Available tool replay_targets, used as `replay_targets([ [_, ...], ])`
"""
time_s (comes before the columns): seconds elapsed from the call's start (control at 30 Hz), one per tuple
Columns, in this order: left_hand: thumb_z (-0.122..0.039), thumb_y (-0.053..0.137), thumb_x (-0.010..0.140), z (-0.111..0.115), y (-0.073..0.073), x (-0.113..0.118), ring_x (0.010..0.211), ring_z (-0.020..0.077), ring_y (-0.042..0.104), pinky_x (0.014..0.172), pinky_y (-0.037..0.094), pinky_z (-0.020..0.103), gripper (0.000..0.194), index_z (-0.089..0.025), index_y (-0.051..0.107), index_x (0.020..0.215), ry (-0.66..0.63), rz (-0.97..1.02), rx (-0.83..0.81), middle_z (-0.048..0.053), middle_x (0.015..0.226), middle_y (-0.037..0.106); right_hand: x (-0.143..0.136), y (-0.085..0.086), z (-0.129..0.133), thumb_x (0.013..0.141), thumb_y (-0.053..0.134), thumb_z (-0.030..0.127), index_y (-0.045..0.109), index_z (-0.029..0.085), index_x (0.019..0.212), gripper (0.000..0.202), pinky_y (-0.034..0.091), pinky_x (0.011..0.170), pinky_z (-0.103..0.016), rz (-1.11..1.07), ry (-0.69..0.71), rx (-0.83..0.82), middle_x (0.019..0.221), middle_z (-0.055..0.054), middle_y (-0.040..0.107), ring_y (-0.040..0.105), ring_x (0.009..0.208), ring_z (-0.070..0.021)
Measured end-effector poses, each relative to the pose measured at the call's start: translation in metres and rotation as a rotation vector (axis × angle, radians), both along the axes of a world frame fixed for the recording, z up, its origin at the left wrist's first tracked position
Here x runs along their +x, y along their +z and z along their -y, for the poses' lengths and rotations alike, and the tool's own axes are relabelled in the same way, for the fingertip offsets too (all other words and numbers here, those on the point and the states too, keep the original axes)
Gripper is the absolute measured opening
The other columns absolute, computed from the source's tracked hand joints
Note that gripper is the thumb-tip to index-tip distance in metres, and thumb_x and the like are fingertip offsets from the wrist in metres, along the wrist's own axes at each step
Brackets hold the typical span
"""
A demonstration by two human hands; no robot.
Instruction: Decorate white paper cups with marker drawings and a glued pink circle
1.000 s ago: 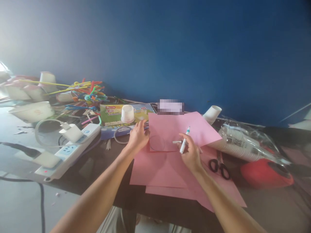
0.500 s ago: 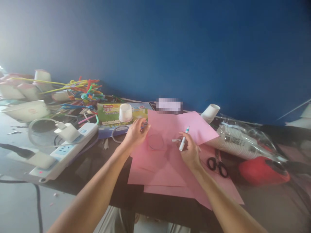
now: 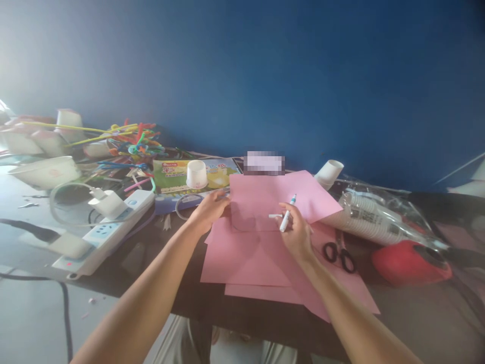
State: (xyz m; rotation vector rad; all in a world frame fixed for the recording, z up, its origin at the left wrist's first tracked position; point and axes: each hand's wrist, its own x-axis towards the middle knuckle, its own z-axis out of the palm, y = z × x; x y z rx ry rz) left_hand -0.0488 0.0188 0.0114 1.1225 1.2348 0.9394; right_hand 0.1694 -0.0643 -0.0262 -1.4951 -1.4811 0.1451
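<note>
My left hand (image 3: 212,208) is at the left edge of the top sheet of pink paper (image 3: 261,194), its fingers bent and closed on that edge. A faint curved line shows near the sheet's lower left corner. My right hand (image 3: 296,230) is closed around a white marker (image 3: 288,215) with a teal end pointing up and away. A short white stick-like piece (image 3: 275,216) juts out to the left of the right fingers; I cannot make out whether it is a cap. More pink sheets (image 3: 246,263) lie overlapping beneath, on the dark table.
Black-handled scissors (image 3: 339,257) lie right of my right hand, near a red object (image 3: 411,263) and bagged paper cups (image 3: 375,220). One cup (image 3: 196,174) stands upside down on a colourful paper pack (image 3: 172,184). At left are a power strip (image 3: 102,232) and pipe cleaners (image 3: 140,144).
My left hand has shifted slightly down and left at the paper's edge. The round outline on the sheet shows less clearly. My right hand still holds the marker in nearly the same place.
</note>
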Motion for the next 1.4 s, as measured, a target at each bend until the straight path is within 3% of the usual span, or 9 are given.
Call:
replay_targets([
  [0.2,-0.020,0.064,0.075,0.001,0.003,0.004,0.061,0.0173,0.064,0.063,0.057,0.040,0.015,-0.014,0.054,0.085,0.022,0.387,-0.153,0.004,0.074,0.059,0.003,-0.003,-0.002,0.082,0.053,0.026,0.059,0.016,0.109,0.030,0.058,0.067,-0.029,0.022,-0.019,0.023,0.088,-0.009,0.072,0.072,0.083,-0.0212],
  [0.37,-0.018,0.067,0.074,0.013,0.005,0.020,0.076,0.0216,0.067,0.065,0.059,0.042,0.033,-0.018,0.051,0.103,0.060,0.398,-0.076,0.005,0.087,0.058,0.003,0.000,-0.002,0.081,0.053,0.027,0.059,0.016,0.107,0.029,0.057,0.065,-0.027,0.005,-0.019,0.007,0.086,-0.008,0.072,0.072,0.080,-0.0203],
  [0.47,-0.016,0.066,0.074,0.016,0.010,0.019,0.074,0.0196,0.067,0.062,0.059,0.037,0.026,-0.016,0.055,0.097,0.051,0.310,-0.077,0.006,0.087,0.059,0.003,0.002,-0.001,0.081,0.053,0.028,0.060,0.015,0.107,0.030,0.057,0.065,-0.027,0.000,-0.028,-0.003,0.085,-0.008,0.072,0.072,0.078,-0.0198],
  [0.6,-0.014,0.060,0.077,0.009,0.014,0.005,0.068,0.0208,0.067,0.062,0.059,0.040,0.007,-0.012,0.058,0.083,-0.006,0.382,-0.192,0.008,0.078,0.061,0.003,0.001,-0.002,0.080,0.054,0.029,0.059,0.015,0.107,0.031,0.057,0.064,-0.027,-0.021,-0.017,0.000,0.084,-0.008,0.072,0.072,0.077,-0.0198],
  [0.77,-0.013,0.052,0.082,0.002,0.012,0.000,0.071,0.0258,0.068,0.068,0.058,0.047,0.007,-0.008,0.055,0.085,0.035,0.569,-0.353,0.015,0.076,0.064,0.002,0.000,-0.002,0.080,0.055,0.027,0.060,0.015,0.107,0.029,0.056,0.066,-0.028,-0.006,-0.036,0.012,0.085,-0.008,0.072,0.072,0.078,-0.0200],
  [0.87,-0.016,0.051,0.085,0.004,0.010,0.008,0.070,0.0232,0.068,0.066,0.059,0.039,0.008,-0.009,0.054,0.087,0.043,0.605,-0.398,0.016,0.074,0.065,0.002,0.000,-0.002,0.081,0.054,0.025,0.059,0.016,0.107,0.028,0.056,0.067,-0.028,0.007,-0.043,0.012,0.085,-0.008,0.072,0.072,0.077,-0.0197],
  [0.97,-0.027,0.055,0.086,0.007,0.008,0.018,0.052,0.0148,0.062,0.049,0.053,0.026,0.016,-0.011,0.054,0.087,-0.051,0.535,-0.404,0.008,0.064,0.061,0.003,-0.001,-0.002,0.081,0.055,0.025,0.059,0.016,0.108,0.029,0.056,0.067,-0.028,-0.006,-0.041,0.006,0.085,-0.008,0.072,0.072,0.078,-0.0199],
  [1.1,-0.043,0.069,0.073,0.008,0.004,0.026,0.037,0.0067,0.045,0.036,0.037,0.019,0.032,-0.016,0.054,0.081,-0.166,0.364,-0.328,-0.003,0.055,0.052,0.003,-0.001,-0.002,0.079,0.058,0.026,0.060,0.015,0.107,0.030,0.056,0.067,-0.028,-0.020,-0.036,0.030,0.085,-0.008,0.072,0.071,0.077,-0.0198],
  [1.4,-0.027,0.059,0.076,0.015,-0.003,0.027,0.032,0.0097,0.039,0.035,0.024,0.022,0.024,-0.018,0.049,0.057,-0.374,-0.144,-0.011,-0.003,0.038,0.043,-0.003,0.006,0.003,0.081,0.059,0.025,0.058,0.017,0.110,0.030,0.054,0.058,-0.024,-0.033,0.043,0.063,0.082,-0.005,0.068,0.066,0.069,-0.0154],
])
